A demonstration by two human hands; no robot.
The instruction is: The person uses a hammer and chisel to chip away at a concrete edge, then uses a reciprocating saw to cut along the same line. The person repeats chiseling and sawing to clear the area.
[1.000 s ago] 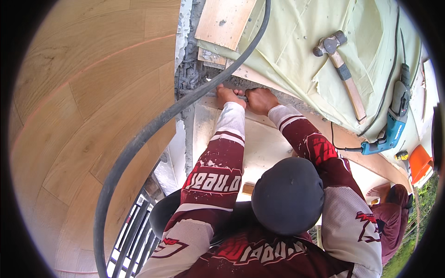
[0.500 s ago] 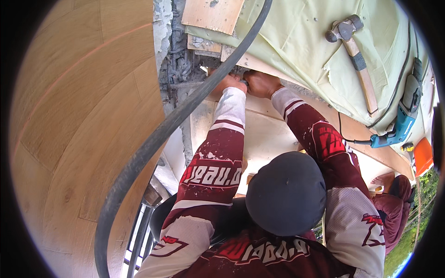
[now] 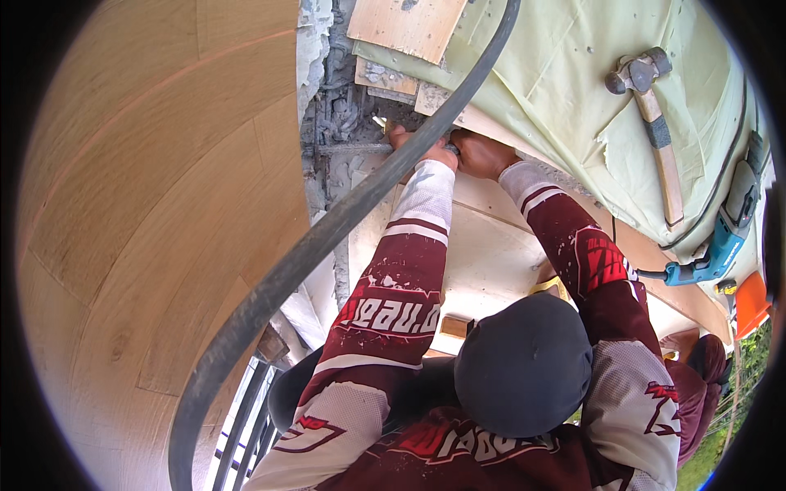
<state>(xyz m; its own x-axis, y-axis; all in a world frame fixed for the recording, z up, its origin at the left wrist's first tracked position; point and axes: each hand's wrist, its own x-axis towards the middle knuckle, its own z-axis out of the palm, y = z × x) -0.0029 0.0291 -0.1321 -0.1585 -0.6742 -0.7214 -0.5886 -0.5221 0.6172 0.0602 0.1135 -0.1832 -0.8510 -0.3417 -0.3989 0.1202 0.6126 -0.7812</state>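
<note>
My left hand [image 3: 438, 154] and my right hand [image 3: 485, 155] meet at the edge of a broken concrete gap [image 3: 348, 110]. Both have curled fingers. A small grey piece [image 3: 451, 149] shows between them, too small to name. Beside my left fingers a pale, thin tip [image 3: 379, 121] sticks out; what it belongs to is hidden. A thin rod [image 3: 352, 149] runs across the gap toward my left hand. In front of my left hand passes a thick black hose [image 3: 327, 229], covering part of its fingers. Maroon and white sleeves cover both arms.
Wood-look flooring [image 3: 164, 204] spans the left. A hammer [image 3: 651, 131] lies on a pale green sheet [image 3: 565, 74], with a blue corded power tool [image 3: 720, 237] at right. Boards [image 3: 409, 24] lie beyond the gap. A dark rounded shape [image 3: 524, 364] sits between my arms. Railing bars [image 3: 246, 417] show below.
The whole scene has shifted a little right and down in view. My hands stay together at the same spot by the gap, with their fingers still curled.
</note>
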